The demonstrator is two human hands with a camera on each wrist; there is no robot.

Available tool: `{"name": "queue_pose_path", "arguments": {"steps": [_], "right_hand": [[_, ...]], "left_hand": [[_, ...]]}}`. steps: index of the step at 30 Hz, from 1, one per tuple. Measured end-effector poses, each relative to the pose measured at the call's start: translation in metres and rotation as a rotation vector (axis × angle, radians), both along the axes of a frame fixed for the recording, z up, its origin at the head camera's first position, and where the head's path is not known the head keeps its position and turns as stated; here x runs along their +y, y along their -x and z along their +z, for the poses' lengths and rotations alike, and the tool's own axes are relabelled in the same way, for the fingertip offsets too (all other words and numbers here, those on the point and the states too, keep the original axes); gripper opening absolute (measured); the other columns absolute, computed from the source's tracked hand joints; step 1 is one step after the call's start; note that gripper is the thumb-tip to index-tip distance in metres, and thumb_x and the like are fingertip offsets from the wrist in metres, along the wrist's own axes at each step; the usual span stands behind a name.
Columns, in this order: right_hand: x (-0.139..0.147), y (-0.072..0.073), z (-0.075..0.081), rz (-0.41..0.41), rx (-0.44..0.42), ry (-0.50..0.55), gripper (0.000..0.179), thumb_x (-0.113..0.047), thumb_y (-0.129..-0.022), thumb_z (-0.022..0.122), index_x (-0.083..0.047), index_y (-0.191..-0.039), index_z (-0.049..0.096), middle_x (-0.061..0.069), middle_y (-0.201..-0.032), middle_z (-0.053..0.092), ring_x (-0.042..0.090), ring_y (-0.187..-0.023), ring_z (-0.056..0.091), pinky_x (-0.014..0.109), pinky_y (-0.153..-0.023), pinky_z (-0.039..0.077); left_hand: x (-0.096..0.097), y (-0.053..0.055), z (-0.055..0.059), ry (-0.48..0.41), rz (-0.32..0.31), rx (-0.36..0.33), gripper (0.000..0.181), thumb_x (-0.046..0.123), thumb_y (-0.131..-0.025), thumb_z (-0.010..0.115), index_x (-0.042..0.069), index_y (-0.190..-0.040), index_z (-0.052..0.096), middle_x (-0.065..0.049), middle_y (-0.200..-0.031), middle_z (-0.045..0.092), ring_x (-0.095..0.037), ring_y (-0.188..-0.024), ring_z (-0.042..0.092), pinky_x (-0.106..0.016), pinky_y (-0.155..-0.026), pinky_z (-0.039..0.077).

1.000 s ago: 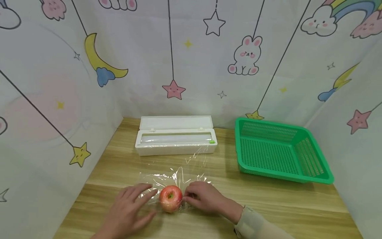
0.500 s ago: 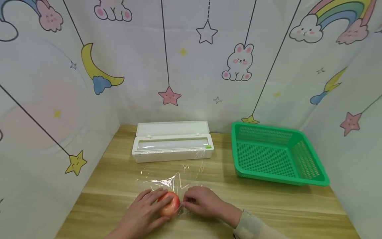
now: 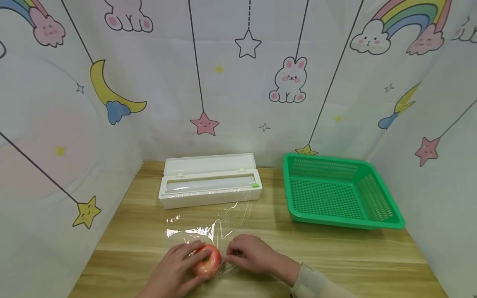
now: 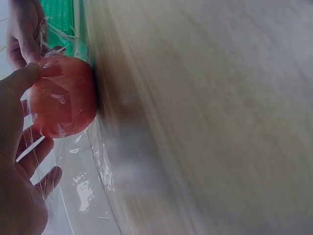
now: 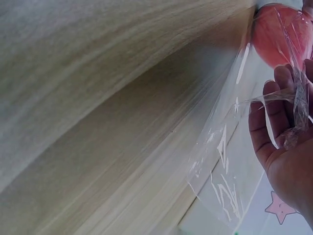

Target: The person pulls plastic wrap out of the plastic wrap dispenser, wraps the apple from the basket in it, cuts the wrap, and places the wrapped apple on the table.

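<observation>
A red apple [image 3: 213, 261] sits on the wooden table near its front, with clear plastic wrap [image 3: 195, 232] over and around it. My left hand [image 3: 172, 268] holds the apple from the left, thumb on the near side and fingers over the top. In the left wrist view the thumb touches the film-covered apple [image 4: 63, 98], and some fingers spread behind the film. Just right of the apple, my right hand [image 3: 254, 254] pinches a bunched edge of the wrap. The right wrist view shows this gathered film [image 5: 299, 105] between curled fingers.
Behind the hands stands a white plastic-wrap dispenser [image 3: 210, 201], lid up, its roll and green slider [image 3: 255, 185] visible; film stretches from its front toward the apple. A green basket [image 3: 344, 222] stands at the back right. Cartoon-printed cloth walls [image 3: 156, 82] enclose the table.
My left hand has moved right onto the apple and now holds it. The right hand keeps its pinch on the film beside it. The head view has shifted slightly.
</observation>
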State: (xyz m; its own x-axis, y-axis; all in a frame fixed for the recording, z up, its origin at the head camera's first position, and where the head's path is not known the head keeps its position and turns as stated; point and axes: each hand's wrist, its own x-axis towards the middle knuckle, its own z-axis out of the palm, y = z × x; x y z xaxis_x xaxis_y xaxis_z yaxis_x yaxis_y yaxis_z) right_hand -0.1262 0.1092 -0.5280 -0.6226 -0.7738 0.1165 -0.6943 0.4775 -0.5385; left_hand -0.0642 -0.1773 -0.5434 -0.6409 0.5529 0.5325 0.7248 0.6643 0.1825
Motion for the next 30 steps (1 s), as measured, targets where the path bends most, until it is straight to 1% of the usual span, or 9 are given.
{"name": "queue_pose_path", "arguments": {"steps": [4,6,9,12,16,20,25,26,30], "right_hand": [[0.002,-0.002,-0.001,-0.015,0.016,0.010,0.017,-0.037,-0.105,0.070,-0.024,-0.096,0.075,-0.019,-0.088,0.063,-0.005,-0.084,0.053,0.013,-0.077,0.045],[0.004,-0.003,0.001,-0.030,0.031,0.019,0.018,-0.040,-0.105,0.070,-0.023,-0.102,0.075,-0.017,-0.093,0.067,-0.002,-0.091,0.057,0.017,-0.083,0.049],[0.004,-0.005,0.005,-0.049,0.094,0.031,0.022,-0.040,-0.103,0.073,-0.021,-0.113,0.075,-0.012,-0.104,0.071,0.005,-0.103,0.061,0.025,-0.092,0.053],[0.001,-0.010,0.011,-0.027,0.232,0.055,0.031,-0.038,-0.098,0.079,-0.020,-0.122,0.073,-0.008,-0.111,0.070,0.010,-0.111,0.062,0.030,-0.098,0.053],[-0.009,-0.021,0.017,0.058,0.461,0.097,0.041,-0.040,-0.092,0.086,-0.020,-0.125,0.073,-0.007,-0.114,0.069,0.013,-0.111,0.063,0.030,-0.101,0.053],[-0.018,-0.031,0.018,0.126,0.566,0.090,0.046,-0.041,-0.089,0.088,-0.020,-0.126,0.072,-0.006,-0.122,0.069,0.013,-0.116,0.064,0.027,-0.105,0.051],[-0.022,-0.034,0.013,0.131,0.578,0.059,0.043,-0.040,-0.090,0.087,-0.021,-0.125,0.072,-0.005,-0.129,0.069,0.013,-0.121,0.064,0.028,-0.110,0.050],[-0.022,-0.033,0.012,0.129,0.567,0.059,0.043,-0.040,-0.091,0.087,-0.021,-0.126,0.072,-0.005,-0.129,0.069,0.013,-0.121,0.064,0.028,-0.110,0.050],[-0.020,-0.030,0.010,0.117,0.499,0.050,0.042,-0.037,-0.094,0.084,-0.021,-0.130,0.071,-0.004,-0.131,0.068,0.013,-0.123,0.065,0.028,-0.108,0.051]], "left_hand": [[0.000,-0.002,0.000,-0.018,-0.002,-0.026,0.066,0.057,-0.084,0.086,0.030,-0.142,0.069,0.007,-0.135,0.067,-0.013,-0.122,0.065,-0.046,-0.099,0.053],[0.000,-0.002,0.000,-0.024,-0.006,-0.033,0.067,0.058,-0.083,0.086,0.031,-0.142,0.069,0.008,-0.135,0.068,-0.012,-0.120,0.066,-0.043,-0.099,0.052],[-0.001,-0.003,0.000,-0.032,-0.022,-0.027,0.066,0.058,-0.084,0.086,0.030,-0.141,0.070,0.008,-0.133,0.068,-0.013,-0.118,0.067,-0.042,-0.097,0.052],[-0.001,-0.003,0.000,-0.047,-0.044,-0.025,0.064,0.057,-0.085,0.086,0.028,-0.139,0.070,0.007,-0.132,0.068,-0.015,-0.116,0.068,-0.043,-0.095,0.053],[-0.002,-0.004,0.001,-0.062,-0.054,-0.029,0.063,0.055,-0.085,0.087,0.029,-0.139,0.070,0.007,-0.131,0.068,-0.016,-0.112,0.068,-0.044,-0.091,0.055],[-0.003,-0.005,0.004,-0.063,-0.040,-0.055,0.062,0.056,-0.085,0.086,0.032,-0.140,0.070,0.009,-0.131,0.069,-0.015,-0.111,0.067,-0.043,-0.090,0.056],[-0.002,-0.002,0.013,-0.073,-0.028,-0.152,0.056,0.057,-0.086,0.085,0.033,-0.136,0.073,0.013,-0.129,0.070,-0.014,-0.111,0.068,-0.043,-0.090,0.058],[-0.002,-0.001,0.015,-0.069,-0.025,-0.185,0.054,0.057,-0.088,0.083,0.033,-0.135,0.074,0.013,-0.128,0.070,-0.014,-0.112,0.068,-0.044,-0.092,0.058],[-0.003,0.010,0.022,-0.047,-0.031,-0.258,0.048,0.056,-0.091,0.080,0.029,-0.131,0.076,0.013,-0.125,0.072,-0.015,-0.113,0.069,-0.045,-0.093,0.058]]}}
